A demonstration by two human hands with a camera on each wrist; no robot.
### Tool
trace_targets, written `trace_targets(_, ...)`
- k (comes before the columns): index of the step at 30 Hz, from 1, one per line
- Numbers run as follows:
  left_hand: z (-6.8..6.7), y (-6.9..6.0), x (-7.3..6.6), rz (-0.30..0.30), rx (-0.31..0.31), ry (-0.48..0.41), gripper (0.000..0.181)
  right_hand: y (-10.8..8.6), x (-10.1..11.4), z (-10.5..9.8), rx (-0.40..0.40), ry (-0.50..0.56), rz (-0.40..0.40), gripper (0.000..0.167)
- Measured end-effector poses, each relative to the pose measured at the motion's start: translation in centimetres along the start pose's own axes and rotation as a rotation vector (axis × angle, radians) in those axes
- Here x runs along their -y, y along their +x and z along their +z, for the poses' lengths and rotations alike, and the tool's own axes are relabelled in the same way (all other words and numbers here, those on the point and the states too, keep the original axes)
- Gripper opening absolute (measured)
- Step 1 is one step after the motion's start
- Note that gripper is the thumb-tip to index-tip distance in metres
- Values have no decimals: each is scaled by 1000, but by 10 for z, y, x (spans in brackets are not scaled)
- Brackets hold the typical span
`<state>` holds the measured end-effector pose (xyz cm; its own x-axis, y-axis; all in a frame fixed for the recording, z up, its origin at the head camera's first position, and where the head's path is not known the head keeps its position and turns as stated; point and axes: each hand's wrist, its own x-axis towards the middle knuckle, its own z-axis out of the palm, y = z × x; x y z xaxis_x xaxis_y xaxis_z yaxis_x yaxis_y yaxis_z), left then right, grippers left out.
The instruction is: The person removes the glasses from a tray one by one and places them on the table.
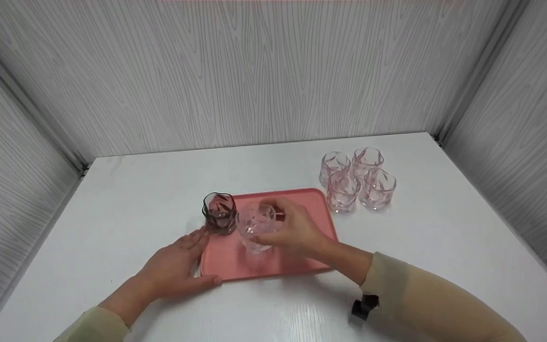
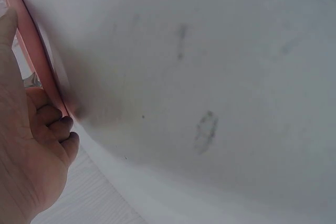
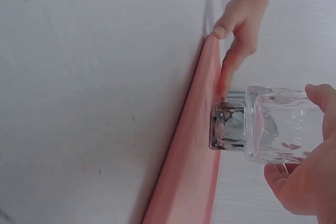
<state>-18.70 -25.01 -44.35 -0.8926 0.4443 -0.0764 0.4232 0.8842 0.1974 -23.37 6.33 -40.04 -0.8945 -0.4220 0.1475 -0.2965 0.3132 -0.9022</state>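
Observation:
My right hand (image 1: 297, 230) grips a clear faceted drinking glass (image 1: 256, 227), thumb on one side and fingers on the other. In the right wrist view the base of this clear glass (image 3: 283, 127) is off the pink tray (image 3: 186, 161). A dark smoky glass (image 1: 220, 216) stands upright at the back left of the tray (image 1: 235, 266). My left hand (image 1: 174, 268) rests around the tray's front left corner. Its thumb touches the front edge, and its fairly straight fingers lie along the left edge, near the dark glass.
Several pale pink-tinted glasses (image 1: 343, 192) stand in a tight cluster on the white table (image 1: 420, 247), right of the tray's back corner. Grey wood-grain panels (image 1: 264, 76) enclose the table at the back and both sides. A small black clip (image 1: 365, 306) hangs at my right sleeve.

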Motion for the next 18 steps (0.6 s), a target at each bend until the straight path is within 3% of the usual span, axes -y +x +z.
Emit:
trace_targets(9,1,-1,1,13,-12,0,111,-6,-2,-51,-23,3,-50,68)
trace_targets(18,3,-1,2,25,-35,-7,111,-17,-6,-98,-48,-23,-36,70)
